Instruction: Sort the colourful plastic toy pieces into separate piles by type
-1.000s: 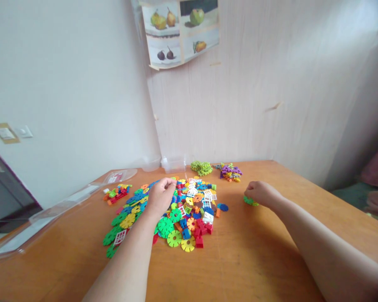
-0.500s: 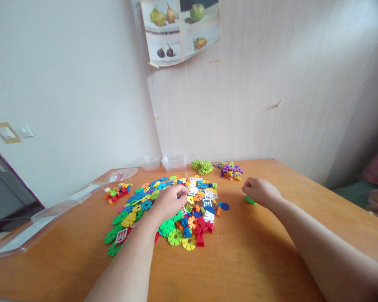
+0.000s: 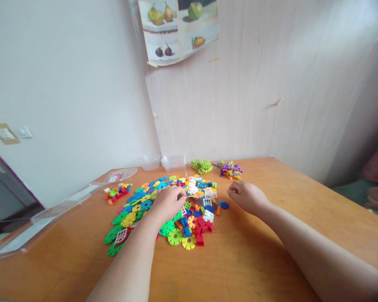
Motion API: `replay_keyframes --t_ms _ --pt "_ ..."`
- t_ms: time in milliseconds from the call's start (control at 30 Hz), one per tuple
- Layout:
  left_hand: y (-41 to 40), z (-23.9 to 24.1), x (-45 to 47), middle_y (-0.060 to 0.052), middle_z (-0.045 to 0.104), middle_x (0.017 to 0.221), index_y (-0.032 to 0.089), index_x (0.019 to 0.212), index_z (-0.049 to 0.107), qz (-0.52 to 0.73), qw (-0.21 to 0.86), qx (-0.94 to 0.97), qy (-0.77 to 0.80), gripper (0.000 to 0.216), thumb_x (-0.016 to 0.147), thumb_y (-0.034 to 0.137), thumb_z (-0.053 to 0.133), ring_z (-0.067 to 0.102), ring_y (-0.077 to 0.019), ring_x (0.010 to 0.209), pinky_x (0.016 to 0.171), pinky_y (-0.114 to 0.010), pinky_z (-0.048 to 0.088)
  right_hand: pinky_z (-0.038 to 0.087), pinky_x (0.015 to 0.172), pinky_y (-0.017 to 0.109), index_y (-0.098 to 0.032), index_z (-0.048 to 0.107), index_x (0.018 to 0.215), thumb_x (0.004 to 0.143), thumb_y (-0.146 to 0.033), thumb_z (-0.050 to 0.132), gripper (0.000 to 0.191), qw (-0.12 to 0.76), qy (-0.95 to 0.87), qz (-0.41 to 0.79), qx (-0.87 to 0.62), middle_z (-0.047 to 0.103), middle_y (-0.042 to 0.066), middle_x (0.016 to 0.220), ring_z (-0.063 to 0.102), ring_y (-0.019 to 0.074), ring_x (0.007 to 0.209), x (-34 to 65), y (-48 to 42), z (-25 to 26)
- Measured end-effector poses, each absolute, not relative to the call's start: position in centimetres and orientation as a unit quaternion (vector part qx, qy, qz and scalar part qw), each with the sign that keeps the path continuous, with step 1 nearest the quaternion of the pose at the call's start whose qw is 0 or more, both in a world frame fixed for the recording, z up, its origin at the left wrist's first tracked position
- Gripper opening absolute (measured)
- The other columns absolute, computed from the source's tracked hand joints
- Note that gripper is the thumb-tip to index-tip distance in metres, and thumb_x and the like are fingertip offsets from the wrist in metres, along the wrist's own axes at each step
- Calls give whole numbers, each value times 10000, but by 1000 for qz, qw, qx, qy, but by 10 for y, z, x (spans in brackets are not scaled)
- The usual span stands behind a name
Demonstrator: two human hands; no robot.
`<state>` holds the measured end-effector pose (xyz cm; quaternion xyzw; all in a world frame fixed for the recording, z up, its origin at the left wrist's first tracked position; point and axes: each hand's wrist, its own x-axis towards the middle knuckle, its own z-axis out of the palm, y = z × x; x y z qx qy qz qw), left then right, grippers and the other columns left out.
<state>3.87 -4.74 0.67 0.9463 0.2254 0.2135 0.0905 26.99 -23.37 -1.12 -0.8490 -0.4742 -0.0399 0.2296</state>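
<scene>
My left hand point(image 3: 170, 201) is over the middle of a heap of plastic pieces, its fingers pinched together. A bit of yellow shows at its fingertips; I cannot tell whether it is held or lies in the heap behind. Under and around that hand are slotted flower-shaped discs point(image 3: 175, 236), red building bricks point(image 3: 200, 239) and white lattice window pieces point(image 3: 121, 236). To the right of the heap, my right hand point(image 3: 248, 197) hovers low over the table with curled fingers. What those fingers hold, if anything, is hidden.
On the wooden table point(image 3: 255, 264), a small group of bricks point(image 3: 118, 193) lies left of the heap. Lime-green pieces point(image 3: 201, 166) and a purple-and-yellow pile point(image 3: 231, 170) lie at the back. Clear plastic containers point(image 3: 174, 162) stand near the wall, and clear lids point(image 3: 121, 175) lie along the left edge.
My right hand has moved left, toward the heap. The green disc seen beneath it before no longer shows. My left hand has shifted very slightly left over the heap.
</scene>
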Motion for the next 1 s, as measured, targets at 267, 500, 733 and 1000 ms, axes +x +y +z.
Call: replay_keyframes --t_ms 267,500,733,1000 --pt "-34 3 37 1 720 853 249 898 656 259 83 898 347 127 818 263 559 647 -198 844 717 -292 428 326 611 244 -217 645 807 865 -340 498 200 237 -475 -45 -846 709 47 855 601 166 761 270 -233 -13" --pt "-36 1 42 -52 692 1129 234 1074 649 307 -32 895 323 256 841 269 547 588 -251 1080 954 -378 419 325 620 244 -214 635 789 870 -324 496 195 246 -483 -62 -838 708 49 846 601 164 764 270 -231 -16" --pt "-41 -13 51 -62 621 1318 293 1138 674 239 -56 918 313 345 879 481 544 423 -339 1305 1087 -541 267 326 626 238 -217 643 791 867 -310 508 181 247 -488 -62 -835 703 44 843 592 159 764 269 -230 -18" --pt "-47 -6 54 -14 677 1190 273 834 693 281 -57 920 266 123 851 243 576 479 -277 1213 1073 -494 273 334 628 236 -214 622 773 872 -310 499 184 259 -491 -65 -829 677 29 808 575 151 735 264 -230 -16"
